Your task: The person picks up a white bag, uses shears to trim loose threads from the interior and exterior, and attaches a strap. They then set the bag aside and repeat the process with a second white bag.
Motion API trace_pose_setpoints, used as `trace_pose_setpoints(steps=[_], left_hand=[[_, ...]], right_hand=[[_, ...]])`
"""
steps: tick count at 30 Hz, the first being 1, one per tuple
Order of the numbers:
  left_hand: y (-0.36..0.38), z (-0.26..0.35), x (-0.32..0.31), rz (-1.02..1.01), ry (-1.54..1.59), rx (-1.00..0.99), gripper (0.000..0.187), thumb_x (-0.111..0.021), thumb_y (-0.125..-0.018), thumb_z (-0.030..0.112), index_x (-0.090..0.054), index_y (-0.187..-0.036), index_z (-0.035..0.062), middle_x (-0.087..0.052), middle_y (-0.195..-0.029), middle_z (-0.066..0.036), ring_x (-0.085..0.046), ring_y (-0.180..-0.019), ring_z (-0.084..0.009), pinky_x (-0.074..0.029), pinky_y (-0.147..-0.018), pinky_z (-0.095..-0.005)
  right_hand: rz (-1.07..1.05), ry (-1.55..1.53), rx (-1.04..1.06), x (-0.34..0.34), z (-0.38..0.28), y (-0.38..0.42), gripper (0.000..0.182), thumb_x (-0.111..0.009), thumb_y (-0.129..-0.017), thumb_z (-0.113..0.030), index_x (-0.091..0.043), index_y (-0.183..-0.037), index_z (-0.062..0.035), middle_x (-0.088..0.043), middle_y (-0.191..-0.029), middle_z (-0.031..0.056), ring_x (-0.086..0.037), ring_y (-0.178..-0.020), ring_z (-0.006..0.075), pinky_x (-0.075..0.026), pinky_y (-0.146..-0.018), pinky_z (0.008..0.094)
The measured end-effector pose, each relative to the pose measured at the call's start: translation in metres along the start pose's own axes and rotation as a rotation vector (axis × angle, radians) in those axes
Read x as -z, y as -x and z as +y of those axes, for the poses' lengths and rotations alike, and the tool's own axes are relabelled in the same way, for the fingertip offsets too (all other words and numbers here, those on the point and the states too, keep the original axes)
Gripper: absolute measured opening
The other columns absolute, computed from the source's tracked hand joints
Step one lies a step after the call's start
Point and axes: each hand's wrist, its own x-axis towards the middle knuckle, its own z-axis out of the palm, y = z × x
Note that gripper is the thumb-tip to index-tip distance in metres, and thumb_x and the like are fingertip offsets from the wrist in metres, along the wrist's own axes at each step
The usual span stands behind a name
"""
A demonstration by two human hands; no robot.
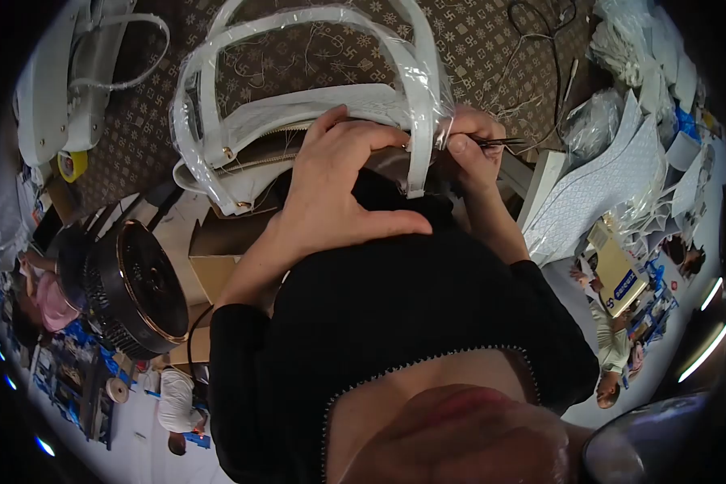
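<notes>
A white handbag point(323, 102) with textured panels, a zip opening and clear plastic wrapped round its handles point(418, 77) lies in front of my chest. My left hand point(339, 173) rests over its near side. The fingers grip the edge close to a handle's base, and the thumb sticks out to the right. Across from it, my right hand point(472, 145) is closed at the bag's right end, beside the handle strap. A thin, dark, pointed metal tool point(500, 142) juts from its fingers; its kind does not show. The bag's near side is partly hidden by my left hand.
Patterned brown cloth point(512, 60) covers the table, with loose threads and a black cord point(555, 56). More white bags point(81, 89) and yellow tape point(73, 165) lie left. A black fan point(145, 282) stands below. White textured pieces point(597, 177) are piled right; other people sit farther off.
</notes>
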Motion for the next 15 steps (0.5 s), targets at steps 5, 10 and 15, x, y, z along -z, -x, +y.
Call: trace_pose_setpoints(steps=[5,10,15], left_hand=[[0.003,0.002,-0.005,-0.068,0.053,0.207,0.063,-0.077,-0.061,0.040,-0.054,-0.109,0.0067,-0.063,-0.092,-0.008,-0.059,-0.090,-0.0249,-0.024,-0.101,-0.0504],[0.007,0.003,-0.004,-0.128,0.078,0.284,0.035,-0.074,-0.069,0.024,-0.062,-0.097,0.0089,-0.063,-0.095,-0.008,-0.058,-0.095,-0.0238,-0.018,-0.104,-0.0491],[0.014,0.005,-0.004,-0.075,0.164,0.475,0.021,-0.073,-0.069,0.010,-0.064,-0.088,0.0064,-0.063,-0.092,-0.006,-0.059,-0.093,-0.0206,-0.040,-0.090,-0.0362]], right_hand=[[-0.162,0.452,0.324,-0.006,-0.016,-0.005,0.012,-0.058,-0.077,-0.012,-0.067,-0.079,-0.0039,-0.066,-0.081,0.0145,-0.063,-0.063,0.0182,-0.048,-0.054,0.0253],[-0.143,0.624,0.527,-0.008,-0.014,0.007,0.014,-0.062,-0.066,-0.008,-0.067,-0.079,-0.0061,-0.066,-0.079,0.0101,-0.060,-0.053,0.0178,-0.046,-0.046,0.0242],[0.072,0.531,0.449,0.003,-0.014,0.012,0.015,-0.057,-0.072,0.000,-0.067,-0.081,-0.0054,-0.064,-0.074,0.0076,-0.057,-0.051,0.0131,-0.042,-0.044,0.0212]])
